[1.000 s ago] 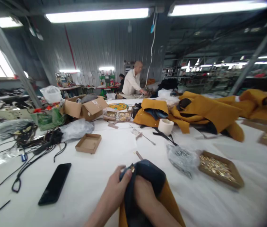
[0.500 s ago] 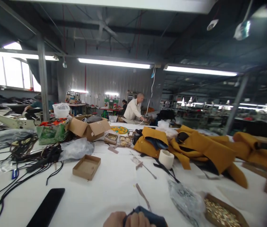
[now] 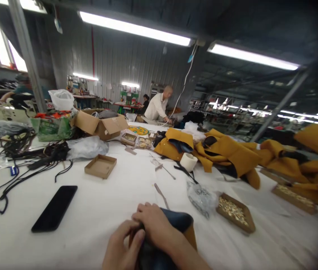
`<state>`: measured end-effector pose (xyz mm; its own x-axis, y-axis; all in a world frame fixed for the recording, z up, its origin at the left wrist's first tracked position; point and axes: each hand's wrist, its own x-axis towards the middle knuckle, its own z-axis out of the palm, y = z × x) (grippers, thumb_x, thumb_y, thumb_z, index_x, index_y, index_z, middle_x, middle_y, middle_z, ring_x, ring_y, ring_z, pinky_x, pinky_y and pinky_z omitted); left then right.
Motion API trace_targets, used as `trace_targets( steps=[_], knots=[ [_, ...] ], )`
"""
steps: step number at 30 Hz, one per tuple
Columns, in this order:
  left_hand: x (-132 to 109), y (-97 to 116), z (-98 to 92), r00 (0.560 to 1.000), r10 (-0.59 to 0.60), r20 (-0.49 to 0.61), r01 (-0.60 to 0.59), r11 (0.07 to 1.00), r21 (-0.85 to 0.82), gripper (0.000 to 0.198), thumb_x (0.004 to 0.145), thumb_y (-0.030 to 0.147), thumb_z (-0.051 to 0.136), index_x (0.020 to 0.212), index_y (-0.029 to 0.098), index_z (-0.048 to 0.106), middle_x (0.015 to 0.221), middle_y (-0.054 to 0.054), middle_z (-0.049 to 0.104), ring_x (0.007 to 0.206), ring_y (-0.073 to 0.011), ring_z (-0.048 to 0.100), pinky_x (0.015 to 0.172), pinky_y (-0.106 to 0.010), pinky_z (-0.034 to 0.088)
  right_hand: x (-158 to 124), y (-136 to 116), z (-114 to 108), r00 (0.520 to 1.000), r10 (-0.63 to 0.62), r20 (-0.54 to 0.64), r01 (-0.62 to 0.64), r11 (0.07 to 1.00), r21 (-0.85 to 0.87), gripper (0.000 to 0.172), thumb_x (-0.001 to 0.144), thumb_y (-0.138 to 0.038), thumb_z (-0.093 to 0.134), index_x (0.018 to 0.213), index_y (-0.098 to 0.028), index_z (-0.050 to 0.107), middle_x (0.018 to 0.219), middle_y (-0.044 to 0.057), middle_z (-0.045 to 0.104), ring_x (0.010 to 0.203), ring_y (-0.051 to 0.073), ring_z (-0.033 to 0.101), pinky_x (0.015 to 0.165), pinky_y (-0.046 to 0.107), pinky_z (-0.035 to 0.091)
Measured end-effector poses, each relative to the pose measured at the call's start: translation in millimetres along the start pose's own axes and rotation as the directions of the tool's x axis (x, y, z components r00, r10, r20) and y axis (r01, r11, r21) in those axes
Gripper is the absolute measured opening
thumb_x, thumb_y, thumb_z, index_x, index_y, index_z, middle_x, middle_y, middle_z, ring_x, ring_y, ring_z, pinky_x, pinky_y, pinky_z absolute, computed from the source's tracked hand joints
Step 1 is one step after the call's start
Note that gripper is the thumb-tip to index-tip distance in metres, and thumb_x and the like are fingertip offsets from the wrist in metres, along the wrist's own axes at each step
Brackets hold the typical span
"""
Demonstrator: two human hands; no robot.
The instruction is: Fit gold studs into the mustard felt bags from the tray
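Note:
At the bottom of the head view, a folded piece of dark blue and mustard material [image 3: 177,219] lies under my hands. My left hand [image 3: 122,242] pinches its near left edge, thumb and fingers closed on it. My right hand [image 3: 154,223] reaches across the top, its fingers curled over the same piece close to the left fingertips. What lies between the fingertips is hidden. Beyond the hands is a thin brownish strip [image 3: 161,195]. To the right sit a clear plastic bag [image 3: 202,198] of small metal parts and a box of gold-coloured metal pieces [image 3: 233,210].
A black phone [image 3: 54,209] and an open cardboard tray [image 3: 100,167] lie to the left, with black cords [image 3: 15,183] beyond. Mustard pieces [image 3: 229,153] are heaped at right behind a white roll [image 3: 188,162]. A person in white [image 3: 157,107] works across the table.
My view has tipped downward and tilted, so more of both hands and the held piece shows. Both hands stay on the piece; a mustard side of it is now visible.

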<state>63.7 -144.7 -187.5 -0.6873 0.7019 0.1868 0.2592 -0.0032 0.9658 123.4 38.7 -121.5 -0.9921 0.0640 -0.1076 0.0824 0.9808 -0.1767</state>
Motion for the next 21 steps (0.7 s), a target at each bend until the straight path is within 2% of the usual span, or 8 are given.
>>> trace_targets(
  steps=[3,6,9,13,15,17,19,21],
  knots=[
    [-10.9,17.5,-16.3,0.989,-0.096,-0.116,0.087,0.992,-0.088,0.054,0.111,0.074,0.060,0.112,0.024,0.079,0.114,-0.009,0.082,0.115,-0.0316,0.076,0.102,-0.039,0.063,-1.3,7.6,-4.2,0.986,-0.163,0.015,0.162,0.985,0.055,0.027,0.100,-0.013,0.070,0.115,-0.030,0.086,0.125,0.005,0.082,0.121,0.028,0.070,0.099,0.041,0.046],
    [-11.9,12.8,-25.7,0.969,-0.194,-0.155,0.178,0.978,-0.108,0.064,0.109,0.081,0.058,0.122,0.022,0.077,0.126,-0.013,0.081,0.125,-0.0351,0.076,0.110,-0.048,0.063,-4.7,13.7,1.1,0.978,-0.209,-0.021,0.210,0.968,0.140,0.033,0.097,-0.006,0.070,0.117,-0.027,0.085,0.131,0.004,0.083,0.124,0.025,0.069,0.104,0.041,0.042],
    [-15.0,-1.1,-21.8,0.966,-0.249,-0.070,0.234,0.957,-0.173,0.074,0.101,0.085,0.068,0.132,0.018,0.074,0.138,-0.019,0.080,0.136,-0.0387,0.074,0.122,-0.056,0.059,-9.1,14.0,6.9,0.983,-0.165,-0.074,0.177,0.965,0.191,0.028,0.099,-0.005,0.066,0.114,-0.023,0.081,0.124,0.004,0.084,0.118,0.024,0.070,0.101,0.040,0.042],
    [-19.4,-5.9,-13.3,0.967,-0.254,0.017,0.252,0.947,-0.199,0.079,0.097,0.082,0.073,0.139,0.015,0.070,0.146,-0.024,0.076,0.141,-0.0417,0.072,0.128,-0.061,0.056,-16.8,15.8,11.5,0.970,-0.205,-0.127,0.228,0.952,0.203,0.021,0.097,-0.006,0.066,0.107,-0.022,0.074,0.116,0.004,0.083,0.110,0.023,0.072,0.102,0.040,0.044],
    [-20.9,2.5,-13.2,0.963,-0.262,0.055,0.268,0.944,-0.193,0.079,0.100,0.078,0.073,0.146,0.014,0.067,0.151,-0.024,0.073,0.145,-0.0420,0.069,0.131,-0.060,0.054,-27.7,17.3,10.9,0.959,-0.206,-0.196,0.245,0.948,0.204,0.017,0.095,-0.008,0.068,0.104,-0.022,0.071,0.110,0.004,0.082,0.100,0.023,0.073,0.099,0.041,0.045],
    [-22.4,18.2,-14.0,0.956,-0.251,0.152,0.280,0.935,-0.217,0.073,0.104,0.073,0.072,0.149,0.015,0.068,0.155,-0.022,0.073,0.148,-0.0405,0.068,0.132,-0.055,0.053,-46.1,17.2,7.2,0.926,-0.165,-0.339,0.249,0.943,0.221,0.015,0.096,-0.011,0.070,0.105,-0.023,0.069,0.105,0.004,0.082,0.095,0.024,0.074,0.098,0.044,0.047],
    [-24.3,38.7,-12.1,0.942,-0.189,0.278,0.261,0.932,-0.253,0.059,0.111,0.065,0.065,0.149,0.020,0.072,0.154,-0.015,0.075,0.146,-0.0371,0.069,0.129,-0.046,0.055,-70.3,15.3,0.7,0.862,-0.093,-0.499,0.245,0.937,0.248,0.013,0.101,-0.014,0.068,0.107,-0.026,0.067,0.107,0.005,0.082,0.098,0.025,0.076,0.099,0.046,0.049],
    [-26.5,58.5,-5.5,0.928,-0.115,0.355,0.212,0.945,-0.250,0.044,0.118,0.055,0.057,0.144,0.025,0.075,0.146,-0.008,0.079,0.137,-0.0327,0.072,0.122,-0.038,0.057,-96.3,13.6,-6.8,0.800,-0.013,-0.600,0.206,0.945,0.253,0.014,0.108,-0.017,0.064,0.114,-0.029,0.068,0.113,0.006,0.083,0.103,0.027,0.078,0.098,0.048,0.052]
  ],
)
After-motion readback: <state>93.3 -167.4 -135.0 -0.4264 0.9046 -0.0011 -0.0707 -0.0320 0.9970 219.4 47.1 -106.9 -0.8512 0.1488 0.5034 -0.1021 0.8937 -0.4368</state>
